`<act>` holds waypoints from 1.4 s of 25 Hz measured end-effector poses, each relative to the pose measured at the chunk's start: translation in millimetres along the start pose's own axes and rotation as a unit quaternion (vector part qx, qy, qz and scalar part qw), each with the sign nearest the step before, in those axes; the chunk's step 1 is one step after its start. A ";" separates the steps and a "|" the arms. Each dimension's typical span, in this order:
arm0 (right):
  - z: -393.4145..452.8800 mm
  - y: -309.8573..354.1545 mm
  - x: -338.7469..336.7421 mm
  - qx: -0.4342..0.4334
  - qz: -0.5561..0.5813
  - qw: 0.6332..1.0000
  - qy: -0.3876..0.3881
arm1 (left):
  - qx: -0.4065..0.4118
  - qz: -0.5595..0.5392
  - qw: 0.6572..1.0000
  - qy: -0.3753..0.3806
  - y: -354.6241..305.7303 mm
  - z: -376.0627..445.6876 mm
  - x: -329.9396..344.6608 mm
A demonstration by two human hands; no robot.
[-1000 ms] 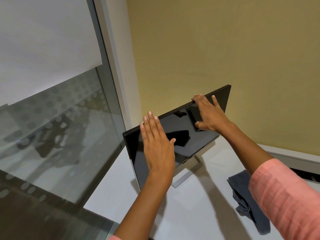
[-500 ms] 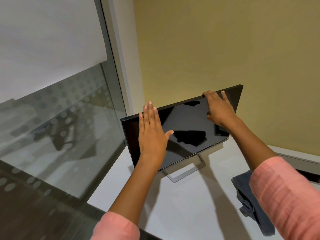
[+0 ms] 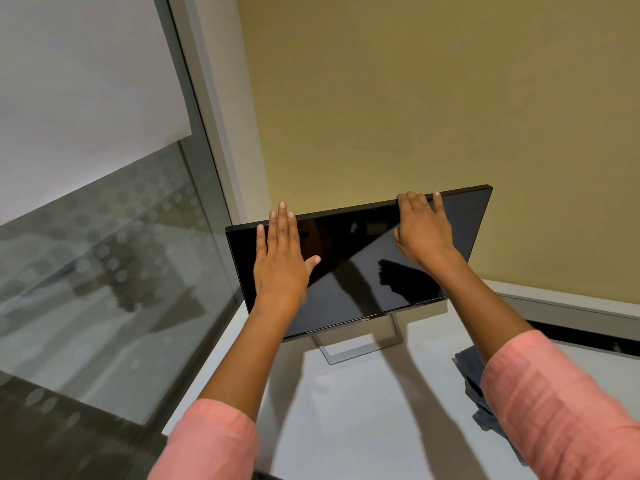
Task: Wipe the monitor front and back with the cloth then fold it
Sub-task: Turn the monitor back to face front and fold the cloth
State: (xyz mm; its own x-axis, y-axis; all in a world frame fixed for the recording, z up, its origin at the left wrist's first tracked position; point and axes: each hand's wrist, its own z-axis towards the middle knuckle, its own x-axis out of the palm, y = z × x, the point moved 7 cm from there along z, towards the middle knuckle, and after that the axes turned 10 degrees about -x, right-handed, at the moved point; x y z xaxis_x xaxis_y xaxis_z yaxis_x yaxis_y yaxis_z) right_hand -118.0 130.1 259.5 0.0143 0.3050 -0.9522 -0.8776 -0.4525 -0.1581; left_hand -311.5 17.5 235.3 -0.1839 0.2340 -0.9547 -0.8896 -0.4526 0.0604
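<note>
You are steadying the flat black glossy monitor (image 3: 360, 271) on the white desk (image 3: 346, 410): left hand (image 3: 282, 258) flat on the glass, right hand (image 3: 424, 230) curling over its top edge. It looks rigid, smudge-prone; hold the bezel. The dark grey cloth (image 3: 474, 379) is lying untouched beside it.

Even, fairly bright indoor light falls from above. Both arms throw soft shadows down the white desk (image 3: 349, 410) at lower centre. The glossy monitor (image 3: 349, 271) mirrors a pale glare patch. Wide-angle bending tilts the window frame (image 3: 194, 133) at left.
</note>
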 end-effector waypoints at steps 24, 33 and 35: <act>-21.2 -59.1 10.8 0.062 0.018 0.997 0.040 | 0.074 -0.082 0.993 0.034 -22.9 51.3 14.8; -36.5 -44.8 10.4 0.122 -0.024 0.992 0.034 | 0.118 -0.102 0.985 0.075 -29.7 87.2 28.8; -34.8 -41.0 9.7 0.136 -0.024 0.990 0.039 | 0.129 -0.110 0.982 0.085 -31.3 95.7 30.7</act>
State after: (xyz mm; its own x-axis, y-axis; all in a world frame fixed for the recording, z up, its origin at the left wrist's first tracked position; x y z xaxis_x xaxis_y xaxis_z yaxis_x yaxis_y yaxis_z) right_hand -65.2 122.5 247.6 0.0864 0.2506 -0.9642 -0.9714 -0.1936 -0.1374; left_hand -329.3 121.1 232.0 0.0778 0.1450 -0.9864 -0.9802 -0.1693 -0.1022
